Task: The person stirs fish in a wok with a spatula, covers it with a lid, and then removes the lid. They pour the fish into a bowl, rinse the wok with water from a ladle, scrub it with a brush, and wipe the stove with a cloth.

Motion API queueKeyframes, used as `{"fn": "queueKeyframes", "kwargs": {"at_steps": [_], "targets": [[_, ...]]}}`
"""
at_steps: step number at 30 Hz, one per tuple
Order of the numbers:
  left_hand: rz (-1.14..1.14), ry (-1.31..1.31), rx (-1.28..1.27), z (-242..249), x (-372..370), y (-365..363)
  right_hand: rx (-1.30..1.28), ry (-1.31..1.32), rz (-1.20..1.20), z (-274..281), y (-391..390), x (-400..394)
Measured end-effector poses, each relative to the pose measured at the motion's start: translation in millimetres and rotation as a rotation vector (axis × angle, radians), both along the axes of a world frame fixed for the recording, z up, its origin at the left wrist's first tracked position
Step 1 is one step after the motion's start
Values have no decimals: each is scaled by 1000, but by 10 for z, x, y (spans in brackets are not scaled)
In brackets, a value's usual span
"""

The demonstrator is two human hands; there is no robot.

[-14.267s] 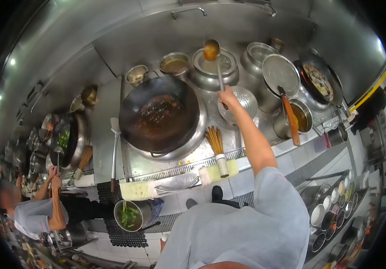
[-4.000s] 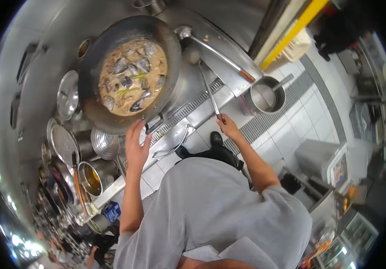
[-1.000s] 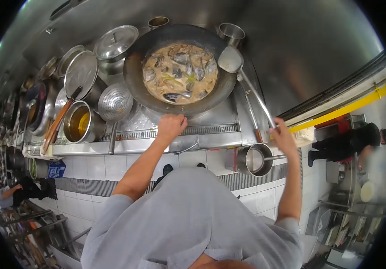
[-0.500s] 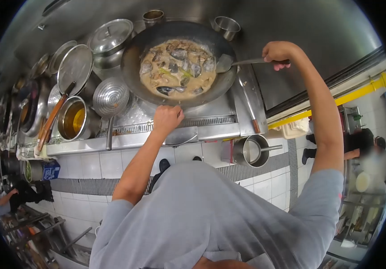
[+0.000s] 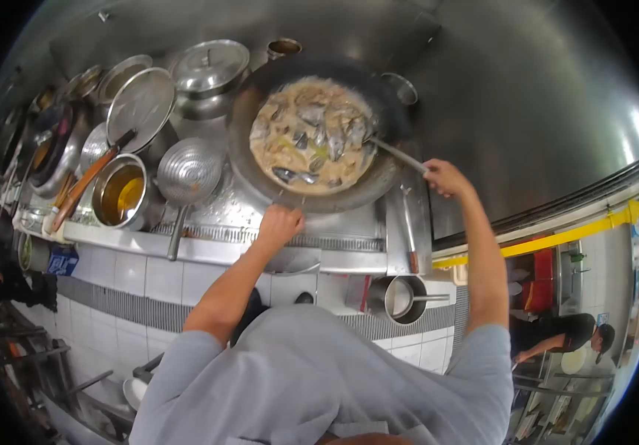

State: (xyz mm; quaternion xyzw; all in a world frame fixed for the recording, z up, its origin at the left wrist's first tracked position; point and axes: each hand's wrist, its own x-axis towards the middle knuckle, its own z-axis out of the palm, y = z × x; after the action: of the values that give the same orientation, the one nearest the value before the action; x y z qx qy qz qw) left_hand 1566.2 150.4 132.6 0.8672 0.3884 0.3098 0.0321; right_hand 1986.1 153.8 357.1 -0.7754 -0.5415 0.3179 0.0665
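A large dark wok [image 5: 260, 182] stands on the steel stove, holding a creamy brown stew [image 5: 297, 159] with dark fish-like pieces and some green strips. My left hand [image 5: 282, 222] is closed at the wok's near rim; what its fingers grip is hidden. To the right, my right hand [image 5: 445, 179] is closed round the handle of a metal spatula [image 5: 401, 154], whose blade dips into the stew at its right side.
Left of the wok are a perforated ladle [image 5: 189, 170], a lidded pot [image 5: 209, 67], a strainer [image 5: 141, 110] and a pot of yellow oil [image 5: 120, 194]. A saucepan [image 5: 396, 300] hangs below the stove edge. A person [image 5: 564, 334] in dark clothes is at far right.
My right hand has come down and left, bringing the spatula blade from the wok's right wall into the stew. My left hand stays at the near rim. The whole view has shifted.
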Motion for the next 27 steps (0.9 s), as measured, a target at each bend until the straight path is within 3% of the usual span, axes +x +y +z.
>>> {"fn": "queueKeyframes", "kwargs": {"at_steps": [3, 6, 9, 15, 19, 22, 25, 27], "targets": [[-22, -63, 66, 325, 56, -216, 40, 46, 32, -245, 184, 93], [52, 13, 35, 71, 134, -114, 34, 111, 86, -377, 373, 124], [80, -17, 85, 451, 181, -305, 55, 151, 127, -343, 737, 190], [88, -45, 101, 181, 319, -253, 113, 228, 335, -485, 1405, 136], [61, 6, 90, 340, 328, -256, 247, -113, 482, -200, 1673, -195], [93, 25, 56, 6, 468, -238, 660, -366, 799, -324, 1810, -321], [115, 13, 14, 119, 564, -338, 676, -677, 833, -184, 1604, -701], [122, 31, 65, 365, 497, -389, 634, -676, 789, -237, 1395, -795]]}}
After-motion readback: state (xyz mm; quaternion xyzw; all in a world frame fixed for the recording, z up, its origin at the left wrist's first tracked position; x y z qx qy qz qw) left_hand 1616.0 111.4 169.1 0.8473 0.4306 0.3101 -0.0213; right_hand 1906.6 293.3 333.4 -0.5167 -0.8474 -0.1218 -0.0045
